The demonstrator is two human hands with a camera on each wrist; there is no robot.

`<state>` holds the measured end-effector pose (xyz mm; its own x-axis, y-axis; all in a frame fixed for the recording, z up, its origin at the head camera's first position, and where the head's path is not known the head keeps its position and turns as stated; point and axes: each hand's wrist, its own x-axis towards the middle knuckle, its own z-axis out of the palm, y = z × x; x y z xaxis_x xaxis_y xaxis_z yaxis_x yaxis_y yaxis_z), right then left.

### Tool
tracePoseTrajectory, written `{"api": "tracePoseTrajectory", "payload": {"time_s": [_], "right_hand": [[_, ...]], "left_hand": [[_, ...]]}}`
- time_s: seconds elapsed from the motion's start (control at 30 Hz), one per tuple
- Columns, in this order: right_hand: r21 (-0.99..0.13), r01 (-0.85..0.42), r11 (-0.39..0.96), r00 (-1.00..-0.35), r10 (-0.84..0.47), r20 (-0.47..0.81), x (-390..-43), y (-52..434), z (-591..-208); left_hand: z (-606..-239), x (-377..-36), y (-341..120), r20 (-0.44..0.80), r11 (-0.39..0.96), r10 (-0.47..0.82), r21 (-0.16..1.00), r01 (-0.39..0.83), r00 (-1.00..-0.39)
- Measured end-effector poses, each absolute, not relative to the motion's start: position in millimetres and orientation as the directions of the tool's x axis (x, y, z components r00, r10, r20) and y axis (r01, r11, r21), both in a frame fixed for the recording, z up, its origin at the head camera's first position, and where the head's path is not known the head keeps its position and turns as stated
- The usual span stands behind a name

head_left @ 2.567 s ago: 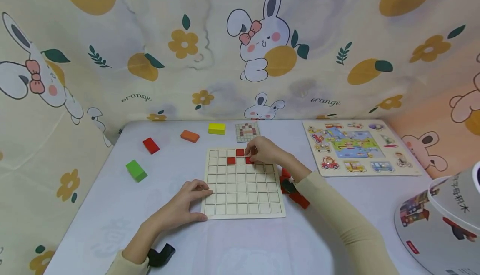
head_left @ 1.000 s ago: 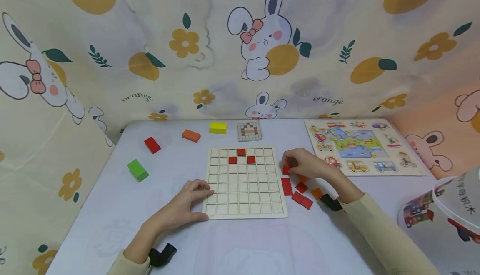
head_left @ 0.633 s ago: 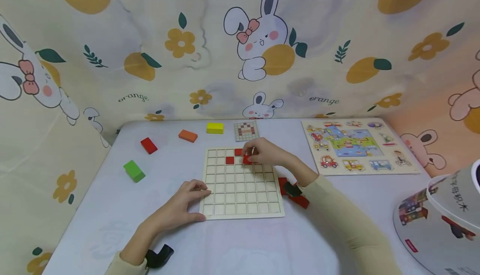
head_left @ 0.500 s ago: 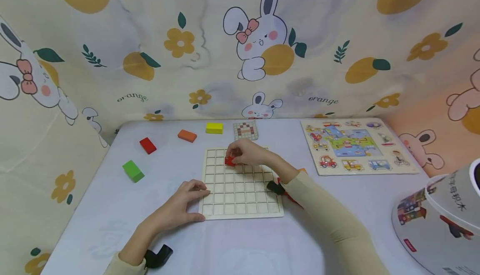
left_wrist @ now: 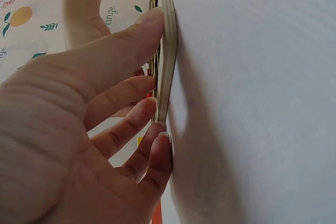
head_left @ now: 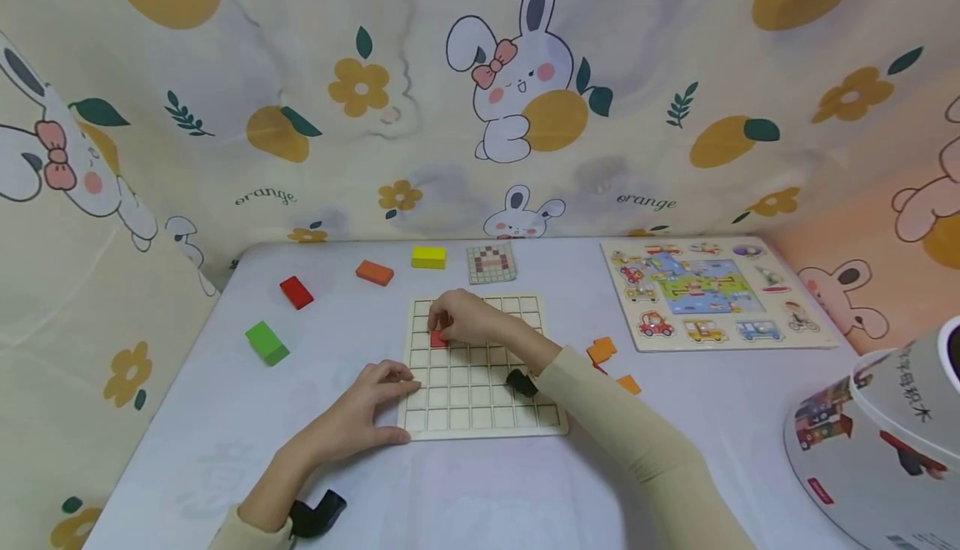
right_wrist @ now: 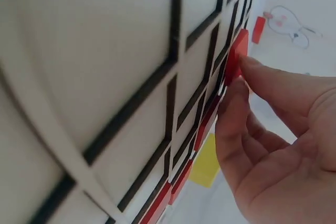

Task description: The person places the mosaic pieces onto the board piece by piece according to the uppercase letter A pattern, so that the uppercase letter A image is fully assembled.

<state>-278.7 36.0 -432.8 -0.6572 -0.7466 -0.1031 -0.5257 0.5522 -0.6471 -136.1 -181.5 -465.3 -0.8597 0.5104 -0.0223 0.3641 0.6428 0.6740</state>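
Backdrop cloth point(head_left: 660, 50) fills the rear, soft, creased, rabbit-and-orange print. White worktop point(head_left: 480, 492) below, smooth, carries everything. From my remote feed, the tub point(head_left: 870, 450) sits at the right edge, rounded, printed sides, probably parked there to leave working room. Puzzle board point(head_left: 679, 329), flat, glossy-looking, lies far right, likely just set aside.

Grid board point(head_left: 465, 400) is mid-worktop, squarish, pale wood by the look; I read layered ply along its edge in the left wrist view. Dark grooves split it into square cells. My left hand point(head_left: 378, 404) rests loosely bent against its left edge, thumb at the near corner, not clenched; I judge that steadies it. My right hand point(head_left: 472, 317) pinches a small red tile between thumb and finger, presumably by the edges for exact aim.

Picture card point(head_left: 491, 263), thin, gridded, lies just beyond the board, likely for easy sight. Green block point(head_left: 267, 343), yellow block point(head_left: 428, 257), orange block point(head_left: 374, 272) and red block point(head_left: 296, 292), all smooth cuboids, are spaced apart around the far left.

Orange tiles point(head_left: 601, 350) lie right of the board, probably for right-side reach. Smallest: the held red tile point(head_left: 438, 339), thin, flat, square, at a far-left cell; can't tell if seated.
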Motion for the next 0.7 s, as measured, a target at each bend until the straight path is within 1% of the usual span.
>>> {"api": "tracePoseTrajectory", "payload": {"time_s": [0.1,0.2,0.3,0.4,0.5,0.6,0.7], "right_hand": [[-0.608,-0.538,0.584,-0.674,-0.731,-0.107,-275.0,34.7,-431.7],[-0.592,-0.54,0.598,-0.681,-0.724,-0.11,-272.5,34.1,-428.9],[-0.585,-0.555,0.592,-0.675,-0.731,-0.1,-271.2,34.0,-427.0],[-0.6,-0.569,0.562,-0.669,-0.741,-0.06,-271.0,42.7,-422.7],[-0.65,-0.567,0.506,-0.659,-0.752,-0.012,-269.4,65.9,-412.9],[-0.696,-0.541,0.472,-0.658,-0.753,0.0,-263.5,99.9,-403.0],[-0.712,-0.488,0.506,-0.692,-0.721,-0.038,-252.7,136.6,-399.1]], "left_hand": [[-465.7,-135.8,-181.7,-0.02,0.641,0.511,0.675,0.366,-0.859],[-465.8,-135.7,-181.4,-0.019,0.641,0.512,0.675,0.367,-0.859],[-465.9,-135.3,-182.4,-0.023,0.643,0.508,0.675,0.362,-0.861],[-465.5,-135.4,-182.8,-0.02,0.641,0.509,0.676,0.363,-0.861],[-465.0,-135.8,-182.3,-0.018,0.637,0.512,0.679,0.366,-0.859],[-464.1,-136.0,-181.7,-0.019,0.636,0.512,0.681,0.364,-0.859],[-462.6,-135.1,-181.3,-0.023,0.642,0.505,0.678,0.358,-0.863]]}}
